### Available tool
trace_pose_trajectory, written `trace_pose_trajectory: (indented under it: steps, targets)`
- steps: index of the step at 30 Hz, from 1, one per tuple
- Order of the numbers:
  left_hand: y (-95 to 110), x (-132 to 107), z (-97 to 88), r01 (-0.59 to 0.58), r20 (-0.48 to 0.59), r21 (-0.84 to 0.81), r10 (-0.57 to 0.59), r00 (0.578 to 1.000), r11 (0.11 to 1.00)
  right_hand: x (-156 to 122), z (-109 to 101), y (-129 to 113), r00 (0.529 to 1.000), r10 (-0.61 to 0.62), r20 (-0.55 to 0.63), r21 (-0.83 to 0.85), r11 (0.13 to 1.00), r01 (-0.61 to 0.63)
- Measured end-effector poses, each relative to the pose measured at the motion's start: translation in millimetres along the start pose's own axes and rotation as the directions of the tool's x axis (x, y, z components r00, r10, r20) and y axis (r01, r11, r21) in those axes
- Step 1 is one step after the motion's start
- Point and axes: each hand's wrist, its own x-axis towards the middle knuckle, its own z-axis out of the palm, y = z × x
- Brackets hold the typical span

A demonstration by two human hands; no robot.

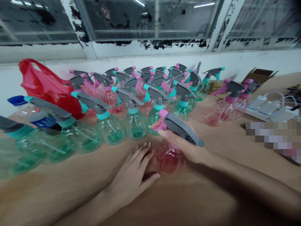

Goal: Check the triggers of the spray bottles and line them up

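A pink spray bottle (169, 158) with a clear round body and a grey and pink trigger head is gripped at the neck and trigger by my right hand (185, 141). Its nozzle points toward the far left. My left hand (133, 172) lies flat on the table just left of this bottle, fingers stretched out and holding nothing. Beyond my hands stands a row of green spray bottles (136, 125) with grey heads and teal collars. Behind them, more pink and green spray bottles are crowded together, partly hiding one another.
At the back left are a red plastic bag (54, 91) and a blue-capped drink bottle (35, 114). Two pink spray bottles (219, 111) stand at the right, near a white power strip (270, 108) and an open cardboard box (260, 75). A blurred-out flat object (277, 138) lies at the right edge.
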Motion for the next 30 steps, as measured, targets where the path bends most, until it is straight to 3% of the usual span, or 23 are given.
trace_pose_trajectory:
  steps: [17,24,30]
  targets:
    - [2.5,0.7,-2.4,0.008,0.023,0.019,-0.008,1.000,1.000,1.0,-1.6,1.5,1.000,0.005,-0.003,0.012,1.000,-0.005]
    - [0.9,-0.5,-0.3,-0.007,0.005,0.019,0.007,1.000,1.000,6.2,0.9,-0.1,0.998,-0.051,-0.039,-0.105,0.993,0.047]
    - [0.6,-0.5,-0.2,-0.010,0.003,0.011,0.010,1.000,1.000,7.1,-1.0,-0.2,1.000,-0.010,-0.004,-0.016,1.000,0.010]
